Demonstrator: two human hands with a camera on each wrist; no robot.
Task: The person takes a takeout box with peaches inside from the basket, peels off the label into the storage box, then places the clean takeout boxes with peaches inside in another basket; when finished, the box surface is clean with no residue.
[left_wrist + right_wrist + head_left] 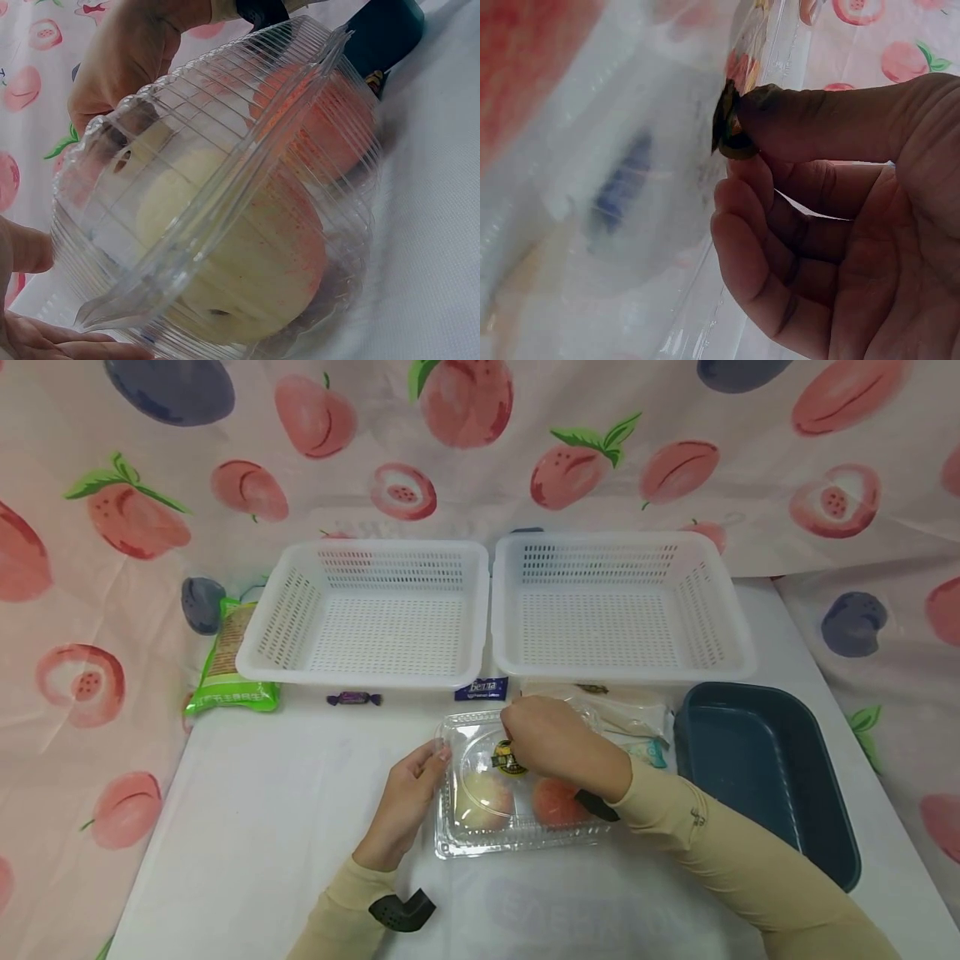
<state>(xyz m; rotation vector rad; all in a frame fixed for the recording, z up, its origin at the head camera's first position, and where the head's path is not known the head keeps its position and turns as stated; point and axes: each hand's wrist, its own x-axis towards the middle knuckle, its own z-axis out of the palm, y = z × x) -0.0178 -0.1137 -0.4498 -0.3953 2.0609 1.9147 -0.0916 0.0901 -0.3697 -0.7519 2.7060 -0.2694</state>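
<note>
step: peeling the sticker (508,758) off the clamshell (517,793) lid; judged barely started, only an edge is lifting.
clamshell: lying on the tabletop (285,810) in front of two white baskets (367,610), holding two apples (247,262).
right hand (551,747): fingers curling, thumb and forefinger pinching the sticker edge.
left hand (408,797): fingers curling round the clamshell's left rim, bracing it.
technique: pulling low and slow along the lid should keep the sticker from tearing; the brace should be staying firm.

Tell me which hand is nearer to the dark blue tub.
The right. The right hand rests on the lid of the clear clamshell box, a short way left of the dark blue tub. The left hand holds the box's far left edge.
</note>
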